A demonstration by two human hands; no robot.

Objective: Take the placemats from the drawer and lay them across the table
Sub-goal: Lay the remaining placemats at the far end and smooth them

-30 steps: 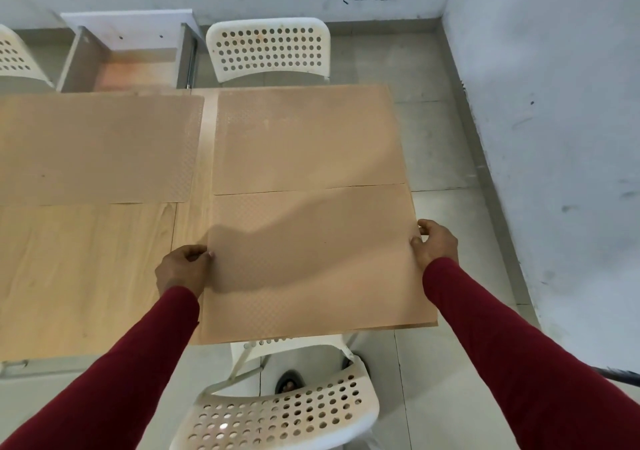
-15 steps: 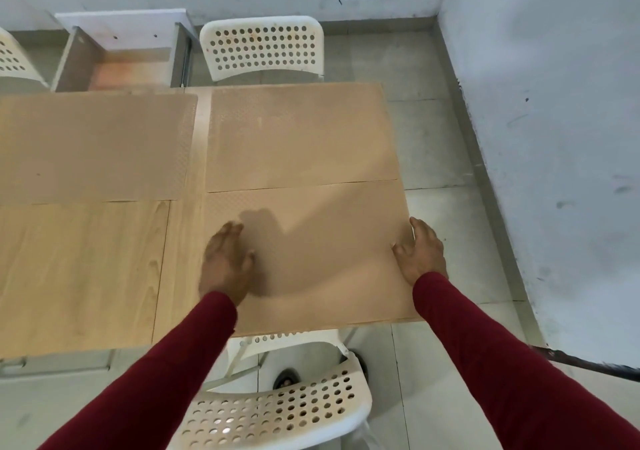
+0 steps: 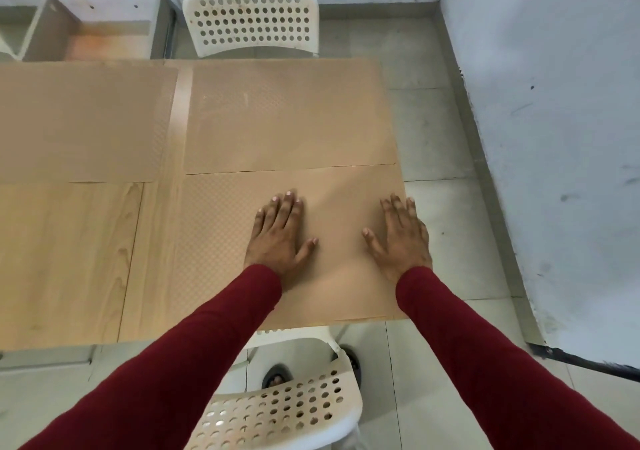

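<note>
Hands lie flat, fingers straight, on the near placemat (image 3: 221,241) in the lower middle of the frame: the left hand (image 3: 278,233) near its middle, the right hand (image 3: 403,235) at its right edge. Two more placemats lie above it and at the upper left on the wooden table (image 3: 65,259). The mat looks thin, light and bendy, so pinching its side edges seems best.

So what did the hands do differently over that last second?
Both hands let go of the near placemat edges they were pinching. The left hand slid inward onto it and the right hand flattened beside its right edge; both now press it flat. The two far placemats stayed put.
</note>
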